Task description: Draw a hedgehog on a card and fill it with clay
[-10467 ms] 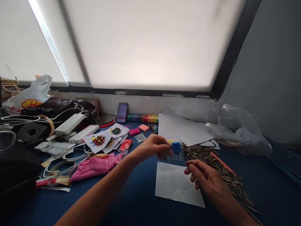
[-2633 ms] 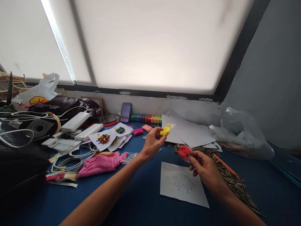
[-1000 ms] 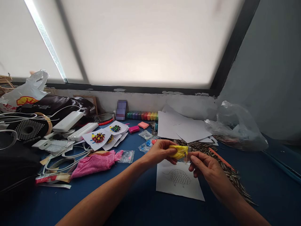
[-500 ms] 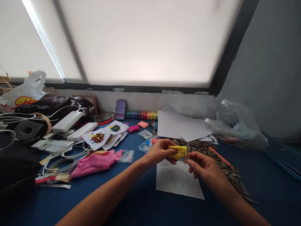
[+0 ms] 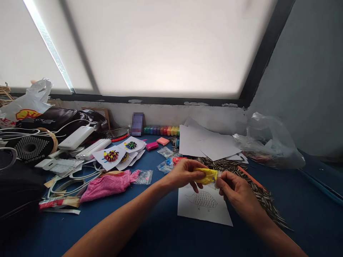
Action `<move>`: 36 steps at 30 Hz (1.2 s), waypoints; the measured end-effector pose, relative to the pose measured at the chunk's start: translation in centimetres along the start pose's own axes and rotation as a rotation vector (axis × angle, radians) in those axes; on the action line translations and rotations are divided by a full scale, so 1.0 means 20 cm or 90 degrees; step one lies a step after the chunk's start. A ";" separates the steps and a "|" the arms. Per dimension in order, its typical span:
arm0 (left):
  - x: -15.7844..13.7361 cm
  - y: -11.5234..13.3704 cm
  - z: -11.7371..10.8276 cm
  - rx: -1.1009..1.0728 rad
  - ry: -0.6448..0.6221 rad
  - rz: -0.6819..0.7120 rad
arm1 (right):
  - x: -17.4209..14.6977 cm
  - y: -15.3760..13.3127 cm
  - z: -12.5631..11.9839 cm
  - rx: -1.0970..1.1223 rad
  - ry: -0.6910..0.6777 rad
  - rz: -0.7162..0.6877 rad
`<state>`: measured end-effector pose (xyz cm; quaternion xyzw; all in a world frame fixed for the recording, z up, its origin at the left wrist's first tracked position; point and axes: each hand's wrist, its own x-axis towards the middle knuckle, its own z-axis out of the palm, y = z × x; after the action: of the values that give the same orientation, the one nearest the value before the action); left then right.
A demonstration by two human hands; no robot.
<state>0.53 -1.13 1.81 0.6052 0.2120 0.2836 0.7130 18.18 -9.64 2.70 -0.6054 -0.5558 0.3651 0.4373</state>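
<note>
My left hand (image 5: 187, 174) is closed on a small clear packet of yellow modelling clay (image 5: 207, 176), thumb on top and fingers beneath. At the packet's right end, my right hand (image 5: 232, 185) pinches the clear plastic edge. Both hands are above a white sheet with a pencil drawing of a hedgehog (image 5: 205, 200), whose upper part they cover. Behind and to the right of the hands spread many striped sunflower seeds (image 5: 257, 189). Red and blue clay packets (image 5: 168, 164) lie just beyond my left wrist.
Paper sheets (image 5: 206, 141) and a row of coloured clay packets (image 5: 162, 130) lie at the back. Finished seed hedgehogs on cards (image 5: 111, 157), a pink cloth (image 5: 107, 186), cables and power banks (image 5: 93, 149) crowd the left. A plastic bag (image 5: 276, 150) stands at right.
The yellow clay packet and both hands have shifted slightly right and down. My right fingers have closed more tightly on the packet's clear end.
</note>
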 end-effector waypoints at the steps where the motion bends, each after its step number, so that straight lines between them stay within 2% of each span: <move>1: 0.00 0.01 0.00 -0.001 -0.005 0.002 | 0.00 0.00 0.00 -0.006 0.005 -0.002; 7: -0.02 0.03 0.01 0.007 -0.013 -0.028 | -0.01 -0.01 -0.02 -0.016 -0.005 -0.030; 13: -0.02 0.02 0.02 0.057 -0.018 -0.062 | -0.01 0.01 -0.02 -0.128 -0.004 -0.179; 17: -0.02 0.01 0.03 0.069 -0.019 -0.063 | -0.02 0.02 -0.02 -0.195 0.016 -0.237; 29: -0.01 0.00 0.04 0.062 -0.005 -0.063 | -0.02 0.03 -0.02 -0.331 0.067 -0.325; 36: -0.01 0.02 0.09 0.058 0.029 -0.065 | -0.03 0.04 0.02 -0.404 0.100 -0.358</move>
<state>1.38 -2.53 2.46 0.6188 0.2717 0.2506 0.6932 18.07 -10.12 1.90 -0.5606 -0.7489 -0.0045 0.3533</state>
